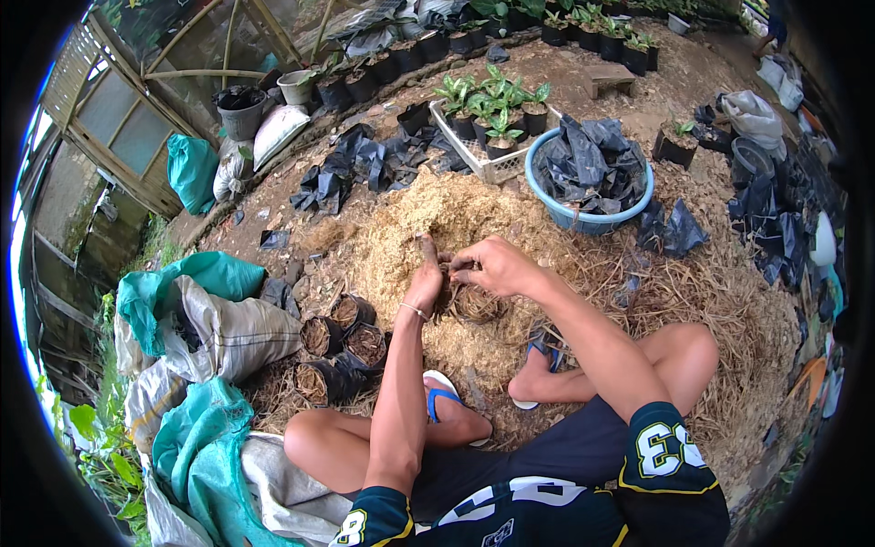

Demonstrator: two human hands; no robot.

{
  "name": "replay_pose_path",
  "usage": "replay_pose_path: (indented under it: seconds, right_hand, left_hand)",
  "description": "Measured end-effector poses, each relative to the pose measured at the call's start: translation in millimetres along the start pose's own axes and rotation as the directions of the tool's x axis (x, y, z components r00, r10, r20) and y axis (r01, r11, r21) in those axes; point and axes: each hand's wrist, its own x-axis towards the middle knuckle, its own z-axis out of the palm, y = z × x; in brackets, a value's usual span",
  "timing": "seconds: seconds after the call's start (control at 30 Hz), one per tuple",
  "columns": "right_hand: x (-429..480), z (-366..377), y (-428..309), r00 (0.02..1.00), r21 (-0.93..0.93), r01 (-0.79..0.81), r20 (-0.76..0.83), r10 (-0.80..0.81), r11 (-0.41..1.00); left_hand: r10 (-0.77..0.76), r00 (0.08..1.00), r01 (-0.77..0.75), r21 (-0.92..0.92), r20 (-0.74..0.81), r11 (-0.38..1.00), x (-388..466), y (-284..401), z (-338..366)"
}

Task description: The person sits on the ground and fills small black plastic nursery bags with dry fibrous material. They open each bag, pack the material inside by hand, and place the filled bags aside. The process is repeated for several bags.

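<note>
My left hand, soiled with dirt, is held above a sawdust heap with its thumb raised. Its other fingers are partly hidden. Close on its right, my right hand has its fingers bent together in a pinch, with a little dark plant fibre at the fingertips. Just below both hands is a round clump of dry brown fibre; whether a bag surrounds it is hard to see. Left of my left forearm, several black nursery bags filled with brown fibrous material stand together.
A blue basin of black plastic bags and a white crate of potted plants stand beyond the heap. Sacks lie at left. Dry straw covers the ground at right. A low wooden stool sits farther back.
</note>
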Motion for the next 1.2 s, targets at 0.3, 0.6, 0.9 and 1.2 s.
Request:
replay_pose_path:
  seconds: [0.3, 0.6, 0.9, 1.2]
  right_hand:
    - [-7.2, 8.2, 53.7, 0.907, -0.095, -0.419, 0.006, 0.421, 0.903]
    - [-7.0, 71.0, 64.3, 0.935, 0.231, -0.33, -0.049, 0.35, 0.915]
    - [15.1, 110.1, 92.0, 0.783, 0.154, -0.615, 0.012, 0.621, 0.773]
    - [23.3, 187.2, 176.4, 0.81, -0.073, -0.463, -0.441, 0.388, 0.883]
  left_hand:
    - [0.058, 0.992, -0.027, -0.262, 0.112, 0.965, 7.2, -55.8, -11.5]
    - [0.026, 0.997, -0.08, -0.908, -0.076, 0.412, 53.9, -112.2, -3.4]
    - [-0.147, 0.941, -0.149, -0.765, -0.304, 0.627, 91.5, -158.8, 30.9]
    - [0.425, 0.773, -0.136, 0.532, -0.472, 0.836, 89.7, -215.0, 9.7]
